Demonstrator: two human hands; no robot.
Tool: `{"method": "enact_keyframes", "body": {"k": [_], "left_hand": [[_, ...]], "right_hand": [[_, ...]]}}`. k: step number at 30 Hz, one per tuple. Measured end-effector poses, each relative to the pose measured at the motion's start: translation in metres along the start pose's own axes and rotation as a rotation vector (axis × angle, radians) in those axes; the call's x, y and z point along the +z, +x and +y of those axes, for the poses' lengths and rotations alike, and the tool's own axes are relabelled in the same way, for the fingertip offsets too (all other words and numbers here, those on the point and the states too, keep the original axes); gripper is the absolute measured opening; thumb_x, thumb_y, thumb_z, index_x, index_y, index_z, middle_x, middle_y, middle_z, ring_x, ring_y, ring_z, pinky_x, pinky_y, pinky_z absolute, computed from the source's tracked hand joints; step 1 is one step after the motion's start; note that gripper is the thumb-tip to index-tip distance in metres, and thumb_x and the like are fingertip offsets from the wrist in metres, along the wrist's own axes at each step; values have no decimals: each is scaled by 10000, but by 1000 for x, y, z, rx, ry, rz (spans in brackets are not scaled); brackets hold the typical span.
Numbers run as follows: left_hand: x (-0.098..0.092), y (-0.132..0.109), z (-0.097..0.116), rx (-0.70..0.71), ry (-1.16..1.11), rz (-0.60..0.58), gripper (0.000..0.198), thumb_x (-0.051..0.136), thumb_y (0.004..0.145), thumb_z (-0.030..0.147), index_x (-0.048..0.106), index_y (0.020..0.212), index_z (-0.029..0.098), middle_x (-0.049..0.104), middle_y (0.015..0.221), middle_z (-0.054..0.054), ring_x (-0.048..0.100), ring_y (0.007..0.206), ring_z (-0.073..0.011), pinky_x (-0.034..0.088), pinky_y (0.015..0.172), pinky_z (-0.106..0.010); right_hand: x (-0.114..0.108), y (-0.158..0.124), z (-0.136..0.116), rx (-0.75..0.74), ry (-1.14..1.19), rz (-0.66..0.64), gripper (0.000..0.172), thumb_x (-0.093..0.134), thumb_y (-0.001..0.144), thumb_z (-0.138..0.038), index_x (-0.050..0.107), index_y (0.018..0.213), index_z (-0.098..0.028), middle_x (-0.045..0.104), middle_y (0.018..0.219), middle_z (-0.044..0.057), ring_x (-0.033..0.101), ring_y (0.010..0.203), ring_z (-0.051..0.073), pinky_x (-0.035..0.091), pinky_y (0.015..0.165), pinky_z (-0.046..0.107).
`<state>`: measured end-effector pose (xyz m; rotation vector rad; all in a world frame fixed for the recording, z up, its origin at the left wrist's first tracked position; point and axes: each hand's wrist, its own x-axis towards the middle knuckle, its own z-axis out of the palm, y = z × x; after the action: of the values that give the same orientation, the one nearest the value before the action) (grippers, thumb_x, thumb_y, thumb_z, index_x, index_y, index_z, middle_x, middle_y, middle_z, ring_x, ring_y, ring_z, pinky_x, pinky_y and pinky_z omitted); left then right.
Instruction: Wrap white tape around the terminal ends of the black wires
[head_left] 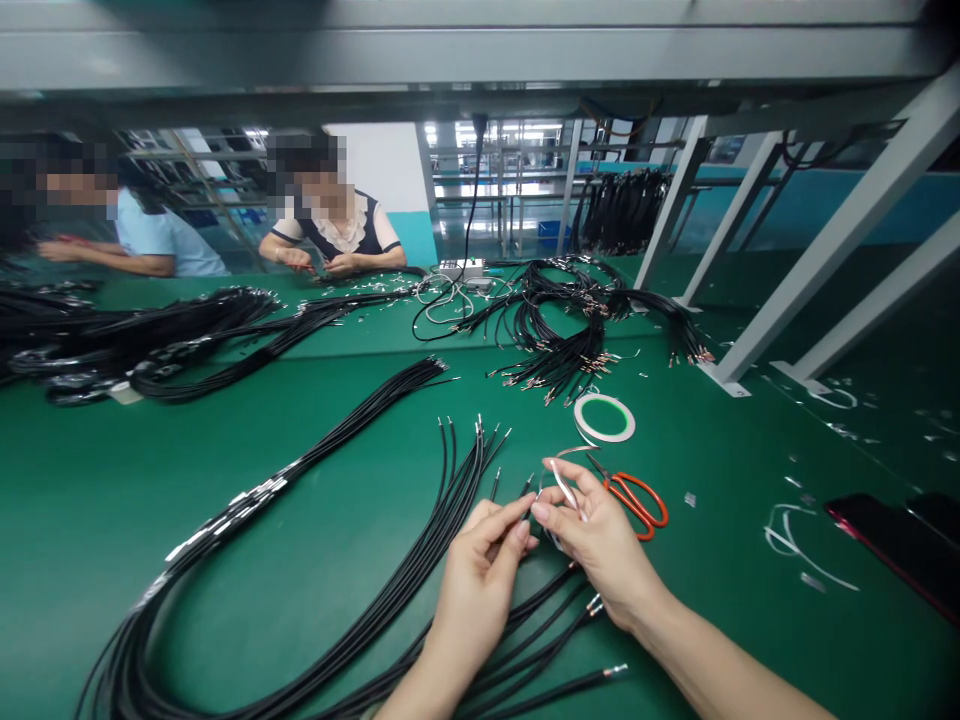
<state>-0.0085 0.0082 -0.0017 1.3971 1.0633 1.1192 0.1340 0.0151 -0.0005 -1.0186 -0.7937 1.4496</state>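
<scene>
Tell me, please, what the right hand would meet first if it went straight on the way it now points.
The right hand would probably meet the left hand first, though depth is hard to judge.

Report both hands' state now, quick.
Left hand: closed, apparently pinching a thin black insulated cable.
Right hand: closed, holding a narrow white strip.

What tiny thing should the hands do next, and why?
I think the right hand should probably press the white strip onto the black cable by the left hand. Its fingers pinch the strip right beside that cable's end, and the cable bundle farther along the table has pale bands on it.
</scene>
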Motion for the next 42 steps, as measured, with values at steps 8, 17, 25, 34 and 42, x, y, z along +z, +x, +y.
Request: {"method": "enact_keyframes", "body": {"k": [8, 17, 25, 34, 42], "left_hand": [[-2, -3, 15, 172, 223, 56, 261, 606, 824, 186, 717, 1048, 260, 689, 876, -58, 629, 804, -187, 481, 755, -265], [-2, -1, 9, 61, 116, 97, 219, 623, 812, 216, 732, 1003, 219, 709, 905, -75, 657, 805, -192, 510, 746, -275], [-2, 7, 4, -299, -256, 175, 353, 786, 633, 299, 728, 928, 113, 736, 756, -83, 668, 640, -161, 542, 658, -256], [0, 1, -2, -55, -26, 132, 249, 676, 765, 283, 732, 995, 206, 613, 802, -28, 639, 721, -157, 536, 680, -253], [-1, -2, -1, 221, 351, 98, 289, 568, 850, 185, 685, 1109, 238, 592, 739, -28, 571, 688, -151, 466, 655, -250]], "right_hand": [[2, -2, -1, -11, -10, -34, 541, 776, 693, -292, 502, 1154, -229, 595, 762, -30, 434, 492, 59, 296, 431, 173], [5, -4, -6, -25, -19, -89, 512, 758, 715, -303, 512, 1158, -231, 583, 767, -29, 481, 548, 85, 349, 480, 202], [5, -5, -9, -15, -56, -29, 568, 753, 710, -353, 479, 1196, -243, 592, 787, -22, 416, 472, 67, 275, 414, 191], [6, -4, -7, -24, -75, 8, 539, 740, 723, -341, 470, 1178, -234, 659, 796, 5, 432, 471, 65, 269, 420, 184], [2, -2, -3, -30, -81, 33, 552, 759, 705, -292, 462, 1165, -221, 640, 757, -7, 356, 464, 44, 244, 421, 162]]}}
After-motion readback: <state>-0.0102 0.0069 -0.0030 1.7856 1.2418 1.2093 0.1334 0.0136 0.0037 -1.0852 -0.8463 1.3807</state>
